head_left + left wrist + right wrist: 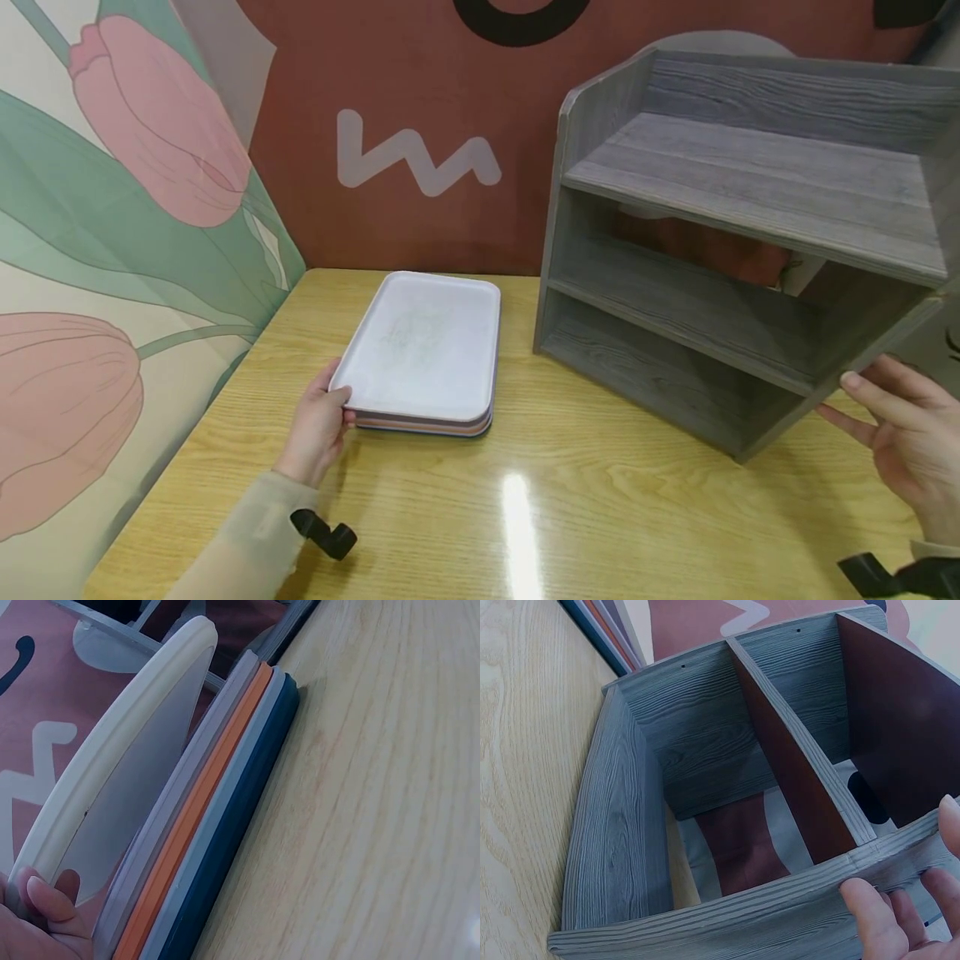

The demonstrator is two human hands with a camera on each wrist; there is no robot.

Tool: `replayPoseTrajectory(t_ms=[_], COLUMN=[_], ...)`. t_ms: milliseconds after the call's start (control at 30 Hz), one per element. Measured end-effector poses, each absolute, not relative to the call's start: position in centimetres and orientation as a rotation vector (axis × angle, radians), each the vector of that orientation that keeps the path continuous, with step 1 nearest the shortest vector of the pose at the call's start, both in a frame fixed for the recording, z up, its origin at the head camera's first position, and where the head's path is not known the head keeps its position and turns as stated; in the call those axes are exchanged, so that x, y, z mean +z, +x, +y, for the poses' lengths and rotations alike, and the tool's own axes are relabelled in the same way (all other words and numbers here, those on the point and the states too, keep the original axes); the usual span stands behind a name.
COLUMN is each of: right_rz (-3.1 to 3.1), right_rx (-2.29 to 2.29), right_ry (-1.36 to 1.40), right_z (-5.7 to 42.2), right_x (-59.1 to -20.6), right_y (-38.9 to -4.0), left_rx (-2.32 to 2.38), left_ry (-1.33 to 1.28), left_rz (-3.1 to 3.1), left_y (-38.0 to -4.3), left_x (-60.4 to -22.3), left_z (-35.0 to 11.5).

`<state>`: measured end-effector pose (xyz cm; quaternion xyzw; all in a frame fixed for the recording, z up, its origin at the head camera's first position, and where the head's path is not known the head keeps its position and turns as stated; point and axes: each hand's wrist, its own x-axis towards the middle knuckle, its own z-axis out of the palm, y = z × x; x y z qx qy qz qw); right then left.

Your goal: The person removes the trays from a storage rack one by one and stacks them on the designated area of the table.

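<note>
My left hand (318, 421) pinches the near left corner of a white tray (427, 342), the top one of a stack. In the left wrist view the white tray (105, 761) tilts up, with a gap between it and the trays beneath. Below it lie a lilac tray (176, 795), an orange tray (199, 802), a light blue tray (217, 814) and a dark blue tray (244, 817). At the right, my right hand (911, 433) has its fingertips at the side panel of a grey wooden shelf (738, 208), with fingers extended.
Both the stack and the shelf stand on a wood-grain table (600, 500), the shelf turned at an angle. A reddish-brown printed backdrop (420, 75) rises behind them. A flower-patterned panel (165, 275) borders the table on the left.
</note>
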<state>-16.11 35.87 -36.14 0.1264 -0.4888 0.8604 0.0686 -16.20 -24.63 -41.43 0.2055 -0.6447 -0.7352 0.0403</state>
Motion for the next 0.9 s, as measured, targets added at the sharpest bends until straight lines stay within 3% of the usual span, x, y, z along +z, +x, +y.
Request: replayPoseTrajectory(t_ms=[900], right_rz=[-1.527], right_rx=[2.527], right_ry=[0.384], right_z=[35.92], right_x=[-36.48], right_y=[-16.17], left_rx=[-2.104], left_ry=[0.622], left_rz=[-2.185], left_y=[-16.05], left_x=[-42.11], left_z=[-24.92])
